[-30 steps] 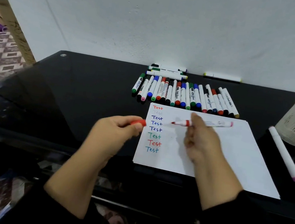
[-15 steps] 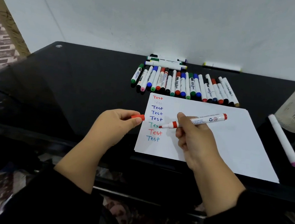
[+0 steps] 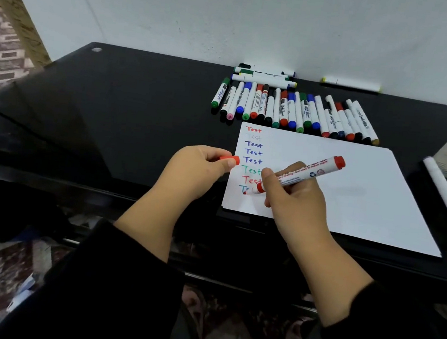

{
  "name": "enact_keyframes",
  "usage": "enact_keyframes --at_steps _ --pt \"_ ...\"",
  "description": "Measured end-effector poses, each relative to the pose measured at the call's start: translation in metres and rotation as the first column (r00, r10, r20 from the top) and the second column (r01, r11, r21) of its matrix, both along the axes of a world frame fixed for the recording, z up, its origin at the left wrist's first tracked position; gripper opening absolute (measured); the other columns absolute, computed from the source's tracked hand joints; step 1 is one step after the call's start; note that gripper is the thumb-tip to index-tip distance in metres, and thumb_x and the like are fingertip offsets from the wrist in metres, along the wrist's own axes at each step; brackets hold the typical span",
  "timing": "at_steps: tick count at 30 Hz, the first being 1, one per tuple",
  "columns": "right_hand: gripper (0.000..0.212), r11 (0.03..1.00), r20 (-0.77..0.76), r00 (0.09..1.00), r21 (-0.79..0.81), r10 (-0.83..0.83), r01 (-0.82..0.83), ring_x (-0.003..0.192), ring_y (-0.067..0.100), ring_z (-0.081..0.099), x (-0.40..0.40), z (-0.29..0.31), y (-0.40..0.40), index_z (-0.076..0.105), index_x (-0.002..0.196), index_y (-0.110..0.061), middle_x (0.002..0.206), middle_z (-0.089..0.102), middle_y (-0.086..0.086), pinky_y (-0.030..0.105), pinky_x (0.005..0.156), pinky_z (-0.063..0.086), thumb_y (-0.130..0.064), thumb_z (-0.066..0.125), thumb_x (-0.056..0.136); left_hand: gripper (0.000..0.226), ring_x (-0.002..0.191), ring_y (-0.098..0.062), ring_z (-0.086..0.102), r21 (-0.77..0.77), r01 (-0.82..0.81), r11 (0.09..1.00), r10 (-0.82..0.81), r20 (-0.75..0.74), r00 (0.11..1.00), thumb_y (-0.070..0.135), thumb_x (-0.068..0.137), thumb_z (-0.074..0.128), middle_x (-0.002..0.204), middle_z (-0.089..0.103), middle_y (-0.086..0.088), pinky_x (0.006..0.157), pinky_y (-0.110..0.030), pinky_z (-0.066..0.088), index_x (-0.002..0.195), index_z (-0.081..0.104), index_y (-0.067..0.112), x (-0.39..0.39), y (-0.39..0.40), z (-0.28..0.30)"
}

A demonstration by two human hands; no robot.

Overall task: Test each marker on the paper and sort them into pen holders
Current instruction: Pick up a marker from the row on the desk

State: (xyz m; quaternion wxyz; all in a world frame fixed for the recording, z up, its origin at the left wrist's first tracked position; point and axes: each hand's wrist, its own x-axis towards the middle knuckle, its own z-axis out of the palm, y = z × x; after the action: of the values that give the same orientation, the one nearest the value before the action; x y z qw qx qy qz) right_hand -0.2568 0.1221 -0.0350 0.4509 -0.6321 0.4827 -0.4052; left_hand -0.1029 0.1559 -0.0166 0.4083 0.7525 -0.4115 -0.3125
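The right hand (image 3: 298,197) grips the red marker (image 3: 296,177), tip at the near-left of the paper (image 3: 353,192); the left hand (image 3: 197,170) pinches its cap (image 3: 229,159). Writing there risks overlapping the lowest word.

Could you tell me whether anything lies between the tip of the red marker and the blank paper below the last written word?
Nothing visible does. The right hand holds the red marker with its tip at the lowest "Test" on the paper; bare paper lies just below. The left hand holds the red cap off the sheet's left edge.
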Motion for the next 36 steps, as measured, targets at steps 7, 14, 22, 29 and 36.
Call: enact_keyframes --at_steps 7,14,22,29,36 --pt "0.013 0.996 -0.036 0.996 -0.03 0.086 -0.087 0.064 0.001 0.06 0.0052 -0.0016 0.001 0.053 0.082 -0.029 0.07 0.06 -0.015 0.0 0.053 0.039 -0.036 0.06 0.09 0.022 0.093 -0.009 0.061 -0.002 0.0 1.0 0.001 0.025 1.0 0.034 0.088 0.061 0.099 0.068 0.009 0.079 -0.024 0.049 0.109 0.067 0.029 0.0008 -0.0005 0.001" --pt "0.019 0.996 -0.044 0.997 -0.062 0.064 -0.066 0.069 0.003 0.06 0.0024 -0.0032 -0.0026 0.049 0.075 -0.031 0.072 0.059 -0.017 0.004 0.057 0.043 -0.032 0.06 0.091 0.023 0.093 -0.009 0.061 0.006 0.0 1.0 0.0 0.019 1.0 0.035 0.088 0.061 0.098 0.068 0.009 0.078 -0.023 0.048 0.11 0.067 0.029 0.0017 -0.0008 0.0003" --pt "0.022 0.993 -0.059 0.994 -0.071 0.09 -0.094 0.068 0.003 0.061 0.0025 -0.005 -0.0026 0.05 0.071 -0.029 0.075 0.064 -0.015 0.011 0.06 0.044 -0.03 0.06 0.091 0.024 0.088 -0.005 0.06 0.02 0.01 1.0 -0.011 0.027 1.0 0.034 0.089 0.06 0.095 0.068 0.01 0.074 -0.02 0.047 0.111 0.066 0.028 -0.0013 -0.0017 0.0023" --pt "0.023 0.997 -0.015 0.998 -0.05 0.066 -0.066 0.062 -0.002 0.058 -0.0005 -0.0054 -0.0055 0.048 0.071 -0.028 0.07 0.061 -0.016 0.003 0.053 0.04 -0.028 0.061 0.091 0.023 0.09 -0.007 0.061 0.024 -0.001 1.0 0.001 -0.007 1.0 0.033 0.088 0.061 0.097 0.068 0.008 0.079 -0.024 0.05 0.11 0.066 0.027 -0.0014 -0.0001 0.0031" --pt "0.023 0.997 -0.028 0.998 -0.04 0.062 -0.063 0.063 -0.002 0.058 0.0001 -0.0037 -0.0041 0.047 0.072 -0.028 0.076 0.064 -0.014 0.002 0.052 0.039 -0.027 0.061 0.09 0.022 0.09 -0.008 0.062 0.031 -0.003 1.0 0.003 -0.011 1.0 0.033 0.089 0.061 0.095 0.068 0.008 0.082 -0.027 0.051 0.109 0.067 0.027 -0.0024 -0.0005 0.0034"
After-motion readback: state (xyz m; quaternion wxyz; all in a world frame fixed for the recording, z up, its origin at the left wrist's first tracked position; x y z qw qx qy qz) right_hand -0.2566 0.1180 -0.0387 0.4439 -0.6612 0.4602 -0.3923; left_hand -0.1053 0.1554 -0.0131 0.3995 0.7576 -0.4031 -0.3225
